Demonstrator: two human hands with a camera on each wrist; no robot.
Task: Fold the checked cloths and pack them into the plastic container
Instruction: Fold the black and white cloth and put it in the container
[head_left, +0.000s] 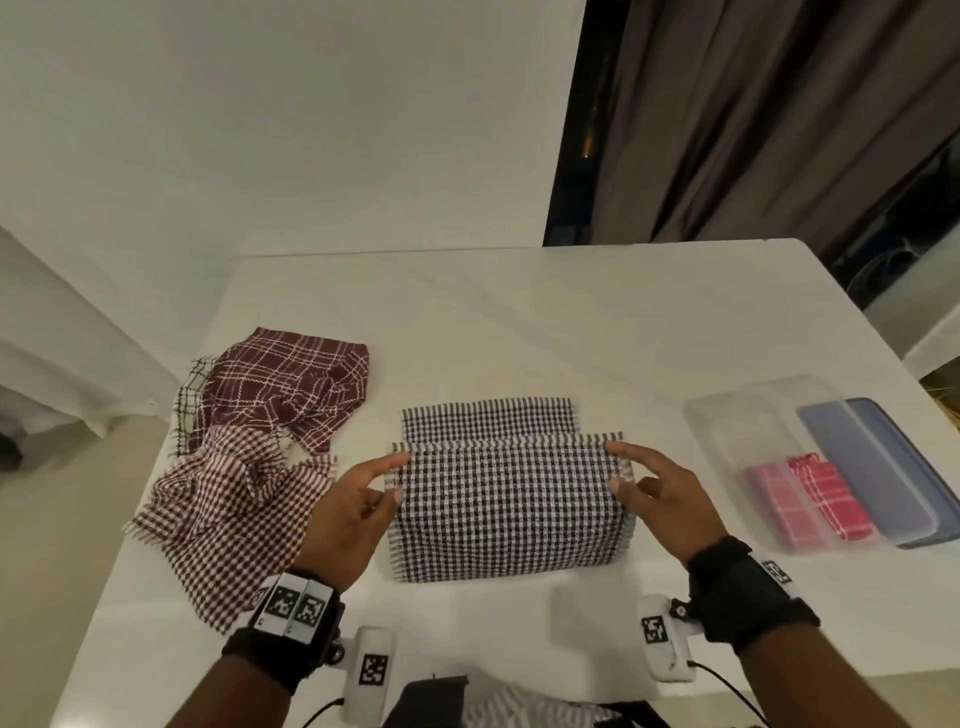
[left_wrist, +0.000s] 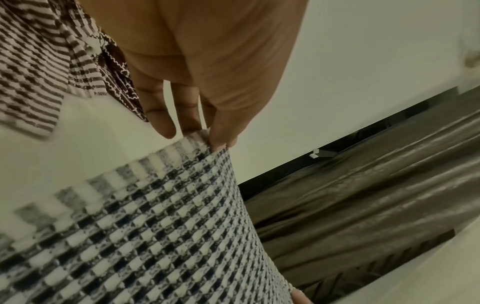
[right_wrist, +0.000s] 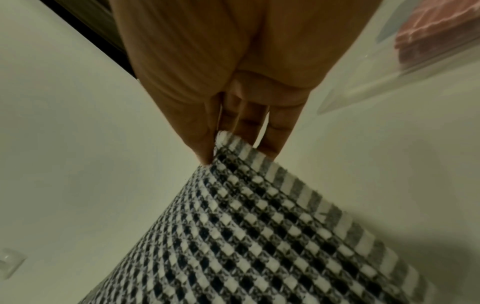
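Desk left edge: crumpled maroon/brown checked cloths (head_left: 249, 447), unfolded. Left hand (head_left: 348, 514) and right hand (head_left: 660, 499) each pinch a top corner of the black-and-white checked cloth (head_left: 509, 509), mid-desk, half folded. Risk: uneven pull skews the fold. Clear plastic container (head_left: 727, 431) at right edge.

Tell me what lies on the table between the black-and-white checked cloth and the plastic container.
Nothing: in the head view, only bare white table separates the black-and-white checked cloth from the plastic container. The right hand, pinching the cloth's corner, reaches over that stretch.
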